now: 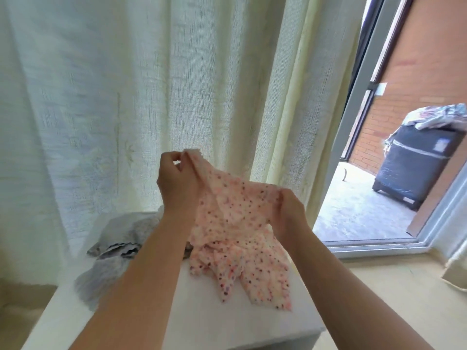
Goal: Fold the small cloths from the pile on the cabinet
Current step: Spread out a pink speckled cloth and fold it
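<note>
A pink cloth with dark and red dots [235, 223] hangs between my hands above the white cabinet [202, 319]. My left hand [177, 180] pinches its upper corner, raised higher. My right hand [290, 210] grips the cloth's right edge, lower down. The cloth's bottom part drapes crumpled onto the cabinet top. A pile of grey cloths [118, 246] lies on the cabinet's left side, partly hidden behind my left forearm.
A pale curtain [151, 84] hangs right behind the cabinet. To the right an open sliding door [358, 122] leads to a concrete patio with a dark covered machine [417, 162] against a brick wall. A beige floor lies beside the cabinet.
</note>
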The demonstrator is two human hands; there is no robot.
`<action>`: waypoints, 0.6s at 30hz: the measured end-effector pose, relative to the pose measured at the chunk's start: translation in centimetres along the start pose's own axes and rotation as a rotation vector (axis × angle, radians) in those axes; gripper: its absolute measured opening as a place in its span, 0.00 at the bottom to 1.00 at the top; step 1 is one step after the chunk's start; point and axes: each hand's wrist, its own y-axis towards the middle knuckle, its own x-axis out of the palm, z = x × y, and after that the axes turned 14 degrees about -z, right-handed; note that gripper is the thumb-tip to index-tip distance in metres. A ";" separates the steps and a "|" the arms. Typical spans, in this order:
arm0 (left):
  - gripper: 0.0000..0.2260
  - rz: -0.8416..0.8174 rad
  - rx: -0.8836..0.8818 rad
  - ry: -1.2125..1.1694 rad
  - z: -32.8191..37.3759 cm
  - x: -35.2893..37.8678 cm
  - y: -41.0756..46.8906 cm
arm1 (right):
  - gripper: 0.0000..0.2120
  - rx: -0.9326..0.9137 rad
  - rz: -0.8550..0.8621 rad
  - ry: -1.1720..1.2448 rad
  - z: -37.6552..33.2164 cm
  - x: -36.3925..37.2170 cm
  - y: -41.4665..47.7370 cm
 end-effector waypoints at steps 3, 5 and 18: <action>0.14 -0.112 -0.265 -0.173 -0.9 -0.7 -0.2 | 0.13 0.086 0.094 0.025 0.8 -0.7 -1.4; 0.14 -0.210 -0.454 -0.322 -1.6 -1.3 -0.8 | 0.12 0.131 0.133 0.052 1.3 -2.0 -2.2; 0.03 -0.293 -0.151 0.224 -2.1 -1.7 -7.9 | 0.39 -0.015 -0.840 -0.850 5.6 -4.5 -6.5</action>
